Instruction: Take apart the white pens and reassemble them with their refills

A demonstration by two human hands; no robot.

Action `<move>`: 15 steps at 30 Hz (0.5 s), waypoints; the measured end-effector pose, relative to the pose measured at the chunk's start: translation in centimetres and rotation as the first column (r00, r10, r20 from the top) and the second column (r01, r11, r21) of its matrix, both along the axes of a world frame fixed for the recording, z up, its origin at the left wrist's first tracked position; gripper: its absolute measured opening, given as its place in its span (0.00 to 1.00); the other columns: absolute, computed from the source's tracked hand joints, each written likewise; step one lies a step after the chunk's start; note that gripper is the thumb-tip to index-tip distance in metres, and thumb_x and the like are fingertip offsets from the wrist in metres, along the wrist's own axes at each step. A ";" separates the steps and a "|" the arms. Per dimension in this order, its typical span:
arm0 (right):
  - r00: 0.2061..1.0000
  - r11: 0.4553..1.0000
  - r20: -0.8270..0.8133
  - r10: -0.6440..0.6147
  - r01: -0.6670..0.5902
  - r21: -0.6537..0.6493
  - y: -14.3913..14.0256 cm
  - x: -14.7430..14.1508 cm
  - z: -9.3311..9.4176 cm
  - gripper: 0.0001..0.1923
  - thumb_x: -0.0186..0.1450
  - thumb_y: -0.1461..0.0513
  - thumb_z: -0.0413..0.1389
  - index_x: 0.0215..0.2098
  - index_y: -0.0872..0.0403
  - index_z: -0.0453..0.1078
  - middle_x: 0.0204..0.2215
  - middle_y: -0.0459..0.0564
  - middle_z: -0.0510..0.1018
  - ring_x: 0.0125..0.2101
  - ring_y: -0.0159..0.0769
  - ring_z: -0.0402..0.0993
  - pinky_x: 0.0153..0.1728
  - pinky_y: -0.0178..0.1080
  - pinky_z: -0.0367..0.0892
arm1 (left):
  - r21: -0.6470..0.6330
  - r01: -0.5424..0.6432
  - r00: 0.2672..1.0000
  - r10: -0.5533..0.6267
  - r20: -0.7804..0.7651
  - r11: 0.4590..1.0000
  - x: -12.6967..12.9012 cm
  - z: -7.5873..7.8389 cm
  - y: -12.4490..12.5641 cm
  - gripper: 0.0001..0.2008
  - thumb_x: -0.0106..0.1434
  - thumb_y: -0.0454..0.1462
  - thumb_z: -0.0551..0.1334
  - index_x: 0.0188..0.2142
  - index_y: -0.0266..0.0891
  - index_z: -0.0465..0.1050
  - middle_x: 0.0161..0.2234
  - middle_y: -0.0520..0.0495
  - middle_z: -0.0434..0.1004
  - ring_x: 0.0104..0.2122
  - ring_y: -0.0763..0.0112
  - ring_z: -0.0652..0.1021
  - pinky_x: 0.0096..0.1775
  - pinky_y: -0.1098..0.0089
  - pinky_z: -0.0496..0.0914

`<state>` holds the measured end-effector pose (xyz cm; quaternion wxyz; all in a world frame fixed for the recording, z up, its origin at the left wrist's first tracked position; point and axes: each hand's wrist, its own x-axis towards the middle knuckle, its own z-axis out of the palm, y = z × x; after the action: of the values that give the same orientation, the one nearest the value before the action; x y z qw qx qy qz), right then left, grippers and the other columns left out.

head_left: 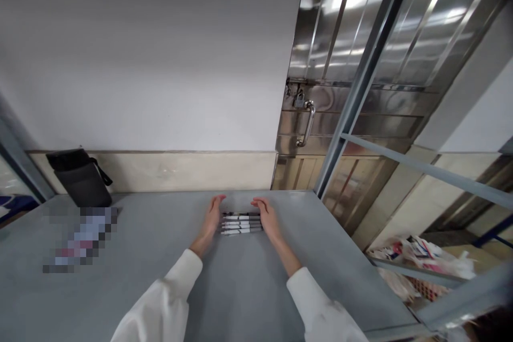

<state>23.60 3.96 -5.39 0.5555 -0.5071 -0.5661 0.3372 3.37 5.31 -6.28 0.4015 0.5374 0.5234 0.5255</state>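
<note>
pens: four white-and-black plastic pens (241,223) lying in a row on grey metal table (120,288), far middle
left hand (211,220): flat, open, against pen ends
right hand (267,219): flat, open, opposite ends
progress: row looks squared up, nothing lifted

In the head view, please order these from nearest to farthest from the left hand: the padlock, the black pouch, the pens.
1. Pens: touching the left hand, on its right side.
2. Black pouch: far left, against the wall.
3. Padlock: up right, on the metal door.

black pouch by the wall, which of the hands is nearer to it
Left. The left hand lies on the pouch's side of the pens; the right hand lies beyond them.
</note>
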 end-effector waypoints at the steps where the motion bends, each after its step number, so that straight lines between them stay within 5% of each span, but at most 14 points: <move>1: 1.000 1.000 -0.004 0.004 -0.004 0.000 0.1 0.2 0.0 0.19 0.65 0.52 0.44 0.42 0.53 0.70 0.38 0.52 0.81 0.44 0.41 0.76 0.51 0.42 0.64 | 0.017 0.004 1.000 -0.004 0.022 1.000 -0.1 0.0 0.1 0.25 0.66 0.50 0.44 0.49 0.39 0.68 0.56 0.39 0.71 0.59 0.60 0.70 0.61 0.58 0.59; 9: 0.997 0.999 0.073 0.032 -0.032 0.006 -0.1 2.7 0.7 0.17 0.66 0.53 0.45 0.42 0.52 0.70 0.37 0.51 0.82 0.41 0.41 0.78 0.48 0.44 0.67 | 0.130 0.184 0.982 -0.179 -0.053 0.974 -1.0 1.3 -1.1 0.19 0.66 0.48 0.53 0.44 0.39 0.73 0.46 0.42 0.78 0.46 0.61 0.78 0.52 0.60 0.69; 15: 0.954 0.998 0.300 0.020 -0.037 0.053 -1.1 4.3 0.9 0.14 0.66 0.57 0.45 0.40 0.52 0.72 0.37 0.51 0.81 0.39 0.42 0.77 0.44 0.44 0.68 | 0.215 0.168 0.962 -0.113 -0.249 0.962 -1.5 3.1 -2.3 0.14 0.66 0.42 0.51 0.43 0.39 0.72 0.42 0.44 0.79 0.45 0.64 0.77 0.49 0.65 0.68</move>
<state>27.87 2.84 -4.46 0.4729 -0.5279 -0.6605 0.2479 1.87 3.02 -3.21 0.3074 0.6751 0.4618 0.4863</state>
